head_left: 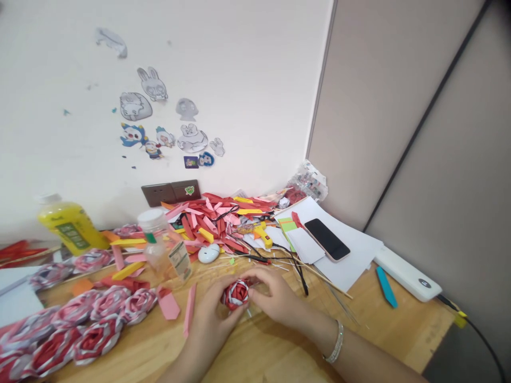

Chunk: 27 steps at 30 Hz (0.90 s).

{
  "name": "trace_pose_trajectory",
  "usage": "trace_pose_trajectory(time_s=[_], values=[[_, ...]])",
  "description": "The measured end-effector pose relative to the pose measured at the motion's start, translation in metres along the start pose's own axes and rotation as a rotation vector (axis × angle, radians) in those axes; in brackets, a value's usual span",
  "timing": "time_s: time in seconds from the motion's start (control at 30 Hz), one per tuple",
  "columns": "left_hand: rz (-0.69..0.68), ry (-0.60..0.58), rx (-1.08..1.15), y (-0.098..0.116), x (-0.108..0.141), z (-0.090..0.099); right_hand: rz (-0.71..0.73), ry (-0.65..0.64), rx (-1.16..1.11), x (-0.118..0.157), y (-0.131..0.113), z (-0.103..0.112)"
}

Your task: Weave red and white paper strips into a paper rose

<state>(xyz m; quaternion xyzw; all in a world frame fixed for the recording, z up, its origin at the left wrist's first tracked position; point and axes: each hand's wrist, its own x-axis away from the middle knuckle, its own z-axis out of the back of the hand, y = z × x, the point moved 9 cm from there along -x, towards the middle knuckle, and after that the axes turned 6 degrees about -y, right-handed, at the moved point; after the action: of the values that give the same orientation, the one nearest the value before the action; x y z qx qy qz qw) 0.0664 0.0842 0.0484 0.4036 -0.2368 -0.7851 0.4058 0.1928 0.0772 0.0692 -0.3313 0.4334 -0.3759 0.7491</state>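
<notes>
A red and white folded-paper rose [236, 294] is held over the wooden table [319, 346], near the middle of the view. My left hand [213, 314] curls round its left side, with the thumb below it. From the right, my right hand [273, 295] touches the rose, its fingers bent over the top edge. A sparkling bracelet circles my right wrist. Pink paper strips [190, 311] lie just left of my left hand. Several finished-looking roses [98, 340] in red, pink and white are spread at the lower left.
Behind the hands lie a heap of folded strips [215, 221], a yellow glue gun [262, 235] with its cable, and a white case [208, 254]. A jar [155, 255] and yellow bottle [74, 226] stand left. A phone [327, 239] rests on papers, right.
</notes>
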Motion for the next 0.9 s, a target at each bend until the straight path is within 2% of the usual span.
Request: trace_pose_trajectory(time_s=[0.2,0.3,0.43,0.57,0.63,0.77,0.9], values=[[0.025,-0.134,0.120,-0.008,0.001,-0.020,0.033,-0.052,-0.076,-0.001,-0.004,-0.005],[0.063,-0.133,0.125,-0.013,0.002,-0.021,0.080,-0.049,-0.090,-0.001,-0.008,-0.003],[0.025,-0.135,0.100,-0.003,0.002,-0.018,0.123,-0.072,-0.102,0.000,-0.016,-0.002],[0.006,-0.191,0.015,0.009,0.001,-0.017,0.137,-0.069,-0.119,0.001,-0.020,-0.001],[0.000,-0.195,-0.065,0.013,0.002,-0.014,0.089,-0.049,-0.154,0.001,-0.013,-0.001],[-0.028,-0.192,-0.263,0.018,0.004,-0.010,-0.141,0.032,-0.236,0.001,0.025,-0.001],[-0.054,-0.132,-0.325,0.019,0.006,-0.005,-0.257,-0.062,-0.471,0.002,0.048,-0.020]])
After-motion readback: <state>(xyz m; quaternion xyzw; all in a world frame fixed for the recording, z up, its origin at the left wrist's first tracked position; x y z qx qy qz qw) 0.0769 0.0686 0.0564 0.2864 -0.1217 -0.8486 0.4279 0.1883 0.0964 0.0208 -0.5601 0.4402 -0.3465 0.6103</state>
